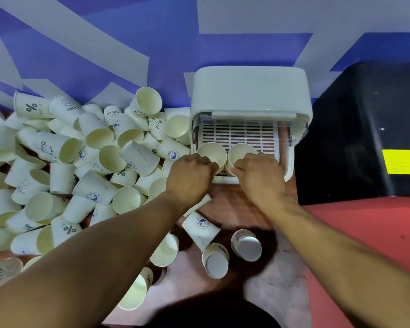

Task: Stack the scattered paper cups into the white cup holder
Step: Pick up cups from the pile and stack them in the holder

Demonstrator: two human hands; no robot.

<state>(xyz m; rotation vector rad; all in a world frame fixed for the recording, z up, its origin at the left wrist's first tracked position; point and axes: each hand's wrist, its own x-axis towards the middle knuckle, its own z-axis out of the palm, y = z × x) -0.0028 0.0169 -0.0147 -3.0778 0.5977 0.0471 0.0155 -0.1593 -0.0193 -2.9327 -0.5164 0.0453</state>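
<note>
Left hand (189, 172), centre frame, grip curled on rim of left cup (211, 150); right hand (258, 172), grip pinching rim of right cup (241, 151). Both cups mouths up, side by side at front of white cup holder (249, 91), upper centre-right. Loose cup pile (81, 150) fills left of frame on bench (237, 204)
</note>
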